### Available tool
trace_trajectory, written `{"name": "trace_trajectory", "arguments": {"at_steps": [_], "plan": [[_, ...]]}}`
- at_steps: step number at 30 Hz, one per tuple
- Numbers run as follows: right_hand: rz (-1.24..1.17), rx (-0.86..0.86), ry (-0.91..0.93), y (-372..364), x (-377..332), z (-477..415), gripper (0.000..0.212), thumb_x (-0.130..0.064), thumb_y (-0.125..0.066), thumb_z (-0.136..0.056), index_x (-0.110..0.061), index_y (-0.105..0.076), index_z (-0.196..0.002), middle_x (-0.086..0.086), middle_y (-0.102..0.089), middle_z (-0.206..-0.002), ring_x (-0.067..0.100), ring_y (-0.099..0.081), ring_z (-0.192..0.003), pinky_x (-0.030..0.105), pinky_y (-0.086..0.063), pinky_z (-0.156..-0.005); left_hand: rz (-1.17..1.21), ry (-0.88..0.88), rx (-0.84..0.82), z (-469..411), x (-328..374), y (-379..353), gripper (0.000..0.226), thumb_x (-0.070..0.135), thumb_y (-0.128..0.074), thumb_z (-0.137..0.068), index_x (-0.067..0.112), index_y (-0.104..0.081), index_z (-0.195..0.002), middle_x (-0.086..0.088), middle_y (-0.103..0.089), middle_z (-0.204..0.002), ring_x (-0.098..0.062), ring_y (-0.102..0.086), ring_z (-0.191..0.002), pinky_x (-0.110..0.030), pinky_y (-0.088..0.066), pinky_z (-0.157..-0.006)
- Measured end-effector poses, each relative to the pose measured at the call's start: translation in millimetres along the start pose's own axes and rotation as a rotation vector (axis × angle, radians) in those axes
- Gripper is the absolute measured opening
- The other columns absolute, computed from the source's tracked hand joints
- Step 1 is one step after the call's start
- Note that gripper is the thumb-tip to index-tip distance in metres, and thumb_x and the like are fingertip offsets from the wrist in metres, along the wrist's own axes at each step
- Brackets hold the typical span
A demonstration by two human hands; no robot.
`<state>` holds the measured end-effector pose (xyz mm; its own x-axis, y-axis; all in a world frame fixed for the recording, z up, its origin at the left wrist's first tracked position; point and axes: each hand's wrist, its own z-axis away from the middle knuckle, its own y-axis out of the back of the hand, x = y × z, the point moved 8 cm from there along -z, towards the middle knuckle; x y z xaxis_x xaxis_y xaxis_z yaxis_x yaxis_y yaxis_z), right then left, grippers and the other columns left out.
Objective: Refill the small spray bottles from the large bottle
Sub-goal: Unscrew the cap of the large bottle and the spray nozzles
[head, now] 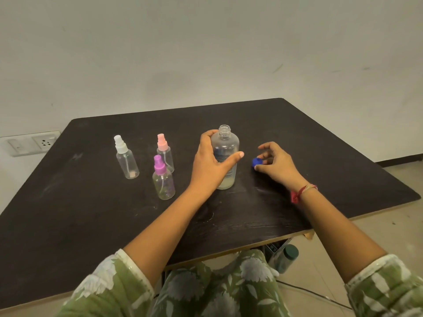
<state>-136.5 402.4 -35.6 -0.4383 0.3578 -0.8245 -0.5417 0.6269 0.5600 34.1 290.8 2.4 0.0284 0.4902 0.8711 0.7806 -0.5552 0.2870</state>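
Large bottle (225,156): stood upright mid-tabletop (91,213), long axis vertical, uncapped mouth pointing straight up. Gripped by the left hand (210,163), thumb across the front, fingers curled round the far side. Pinched at its 3 o'clock, down on the tabletop, by the right hand (277,163): blue cap (256,161). Ranged at its 9 o'clock, upright, tops on: purple-topped spray bottle (163,181) nearest, pink-topped spray bottle (165,152) just behind, white-topped spray bottle (127,159) farther out toward 10. Judged closer to the left hand; likely needed uncapping before any pour.

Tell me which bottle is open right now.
The large bottle in the left hand: its neck is bare, its blue cap pinched in the right hand. The white sprayer, pink sprayer and purple sprayer wear their tops.
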Motion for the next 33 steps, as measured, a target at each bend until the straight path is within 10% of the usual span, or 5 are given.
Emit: {"name": "trace_trajectory", "arguments": {"at_steps": [10,17,20,24,33], "plan": [[0.053,-0.036,-0.049,2.8,7.3,1.7,0.072,-0.01,-0.081,-0.071,-0.02,-0.044,-0.132,-0.001,-0.056,-0.113,0.015,-0.057,-0.098,0.027,-0.045,-0.084,-0.025,0.003,-0.01,-2.1,-2.2,0.5,0.081,0.041,-0.082,-0.071,0.024,-0.034,-0.134,0.003,-0.046,-0.133,-0.009,-0.048,-0.118,-0.026,-0.043,-0.099],[-0.235,0.441,0.418,40.1,-69.2,75.4,0.01,-0.008,-0.062,-0.088,-0.016,-0.063,-0.094,-0.001,-0.064,-0.085,0.009,-0.057,-0.072,0.018,-0.047,-0.064,0.04,-0.118,0.142,40.8,19.2,36.4,0.081,0.029,-0.079,-0.077,0.025,-0.029,-0.141,0.005,-0.046,-0.121,0.003,-0.05,-0.105,-0.013,-0.049,-0.082],[-0.307,0.314,0.561,12.4,-103.4,103.0,0.009,-0.002,-0.061,-0.088,-0.01,-0.065,-0.091,0.004,-0.062,-0.078,0.021,-0.056,-0.064,0.026,-0.046,-0.056,0.029,-0.205,0.279,64.7,31.2,72.2,0.059,0.027,-0.072,-0.083,0.036,-0.036,-0.129,0.004,-0.047,-0.098,-0.009,-0.048,-0.079,-0.017,-0.045,-0.063],[-0.321,0.08,0.597,-48.7,-123.5,117.4,0.014,-0.003,-0.063,-0.084,-0.017,-0.066,-0.086,-0.011,-0.057,-0.066,0.004,-0.048,-0.055,0.014,-0.038,-0.055,-0.035,-0.276,0.397,82.4,29.0,114.4,0.044,0.031,-0.064,-0.084,0.038,-0.038,-0.119,0.004,-0.045,-0.098,-0.011,-0.048,-0.083,-0.021,-0.043,-0.073],[0.028,0.089,0.721,-108.5,-194.4,100.4,0.018,-0.032,-0.067,-0.084,-0.017,-0.061,-0.093,-0.007,-0.059,-0.075,0.009,-0.055,-0.067,0.028,-0.047,-0.062,-0.076,0.177,0.236,68.1,-56.1,130.2,0.082,0.031,-0.085,-0.063,0.025,-0.039,-0.131,0.002,-0.051,-0.125,-0.011,-0.056,-0.107,-0.024,-0.049,-0.087]]}}
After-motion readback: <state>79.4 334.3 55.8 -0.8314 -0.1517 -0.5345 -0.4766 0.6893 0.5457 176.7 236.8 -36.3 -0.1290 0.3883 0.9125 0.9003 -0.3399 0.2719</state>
